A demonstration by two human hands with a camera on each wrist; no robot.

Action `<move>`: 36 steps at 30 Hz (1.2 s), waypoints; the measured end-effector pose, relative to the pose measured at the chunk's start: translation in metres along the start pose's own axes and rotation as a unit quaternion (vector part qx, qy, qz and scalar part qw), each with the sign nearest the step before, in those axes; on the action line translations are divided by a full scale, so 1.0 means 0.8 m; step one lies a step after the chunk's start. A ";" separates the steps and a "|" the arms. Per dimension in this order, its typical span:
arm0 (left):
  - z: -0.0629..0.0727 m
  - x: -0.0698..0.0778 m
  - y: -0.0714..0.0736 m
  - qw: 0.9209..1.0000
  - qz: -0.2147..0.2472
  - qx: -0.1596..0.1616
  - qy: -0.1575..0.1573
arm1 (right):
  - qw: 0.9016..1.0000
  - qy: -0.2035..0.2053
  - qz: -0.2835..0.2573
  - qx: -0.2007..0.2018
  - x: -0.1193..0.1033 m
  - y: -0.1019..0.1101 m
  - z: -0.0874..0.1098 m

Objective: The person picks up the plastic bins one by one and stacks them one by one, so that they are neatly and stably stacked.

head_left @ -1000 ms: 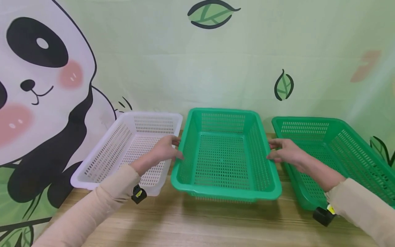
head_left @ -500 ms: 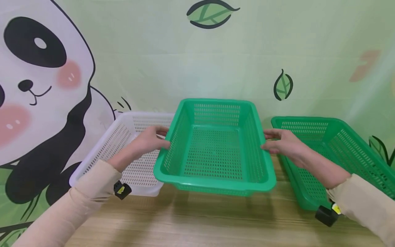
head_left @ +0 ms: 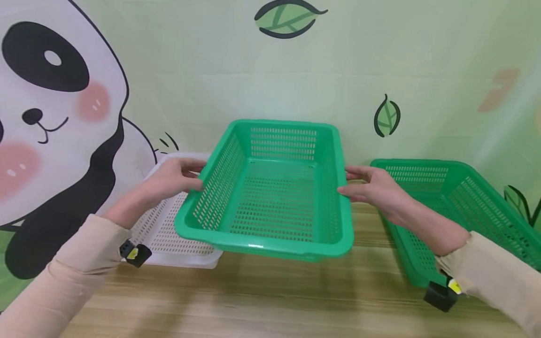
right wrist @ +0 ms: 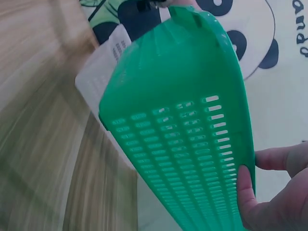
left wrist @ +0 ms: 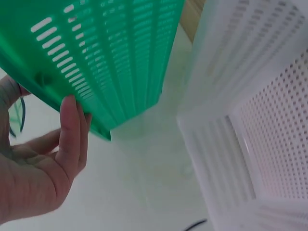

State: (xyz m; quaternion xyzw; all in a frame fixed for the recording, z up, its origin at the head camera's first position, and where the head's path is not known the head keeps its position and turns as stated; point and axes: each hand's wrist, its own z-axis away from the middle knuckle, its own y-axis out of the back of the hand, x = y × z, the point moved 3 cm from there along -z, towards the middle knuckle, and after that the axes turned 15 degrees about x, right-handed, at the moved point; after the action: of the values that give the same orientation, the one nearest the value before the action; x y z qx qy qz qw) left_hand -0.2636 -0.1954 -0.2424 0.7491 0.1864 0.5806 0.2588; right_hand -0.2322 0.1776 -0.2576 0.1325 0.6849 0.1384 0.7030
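A green perforated plastic basket point(head_left: 279, 197) hangs in the air above the table, its inside bare. My left hand point(head_left: 175, 176) grips its left rim, thumb over the edge and fingers under it. On the opposite side, my right hand point(head_left: 374, 188) pinches the right rim. The left wrist view shows the basket's slotted side wall point(left wrist: 110, 57) with the fingers point(left wrist: 72, 134) bent up against the rim. In the right wrist view, thumb and finger close on the rim beside the slots. Part of a white basket point(head_left: 169, 253) is hidden beneath the green one.
A second green basket point(head_left: 422, 225) stands on the wooden table point(head_left: 296, 300) at the right, near my right forearm. The white basket rests at the left, under my left arm. Behind everything hangs a pale green cloth point(head_left: 203, 70) printed with a panda and leaves.
Both hands have lifted the middle green basket and carried it leftward, so it now overlaps the white basket. The white basket and the right green basket have stayed put.
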 end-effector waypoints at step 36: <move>0.000 -0.097 0.122 0.983 -0.175 0.039 0.028 | 0.974 0.030 -0.226 -0.010 -0.037 -0.153 -0.019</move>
State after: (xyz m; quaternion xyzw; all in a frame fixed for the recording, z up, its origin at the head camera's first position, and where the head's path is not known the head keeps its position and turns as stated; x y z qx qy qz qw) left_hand -0.2854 -0.3179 -0.2432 0.6982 0.3445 0.5390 0.3214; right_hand -0.2465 0.0526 -0.2766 -0.0376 0.7163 -0.0132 0.6967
